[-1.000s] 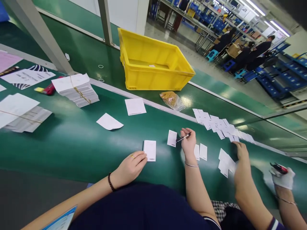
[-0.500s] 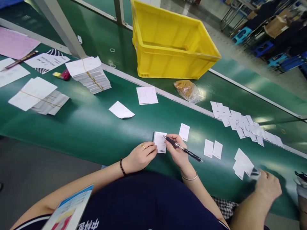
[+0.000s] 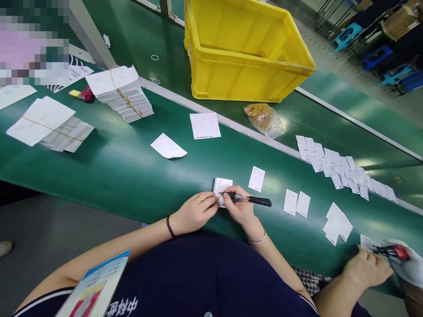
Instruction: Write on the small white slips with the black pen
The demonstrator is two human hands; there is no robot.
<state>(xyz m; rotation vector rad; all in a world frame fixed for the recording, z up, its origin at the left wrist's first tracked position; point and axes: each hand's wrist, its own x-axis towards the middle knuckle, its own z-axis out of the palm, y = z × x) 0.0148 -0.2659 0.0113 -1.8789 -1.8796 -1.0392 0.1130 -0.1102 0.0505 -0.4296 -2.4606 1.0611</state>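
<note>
My left hand [image 3: 197, 212] is closed, with a gold ring on a finger; its fingertips steady the left edge of a small stack of white printed cards [image 3: 224, 182]. A black ballpoint pen [image 3: 254, 200] is gripped in my right hand [image 3: 240, 212], its tip on the top card. That hand hides the right and lower part of the card. Just right of the pen lies a single printed card [image 3: 257, 178]. Farther right are a pair of cards [image 3: 290, 202] and a small overlapping group [image 3: 337, 223].
Rubber-banded paper stacks [image 3: 127, 94] stand left, near a red box cutter [image 3: 86, 94]. A yellow crate [image 3: 244, 77] and a bag of rubber bands [image 3: 262, 119] sit behind. At right, a co-worker's bare hand [image 3: 370, 266] and gloved hand [image 3: 410, 264] work with a red-and-black tool [image 3: 395, 252].
The pen tip has moved down and left across the top card, and the pen lies flatter. A gloved hand with the red-and-black tool has come into view at right.
</note>
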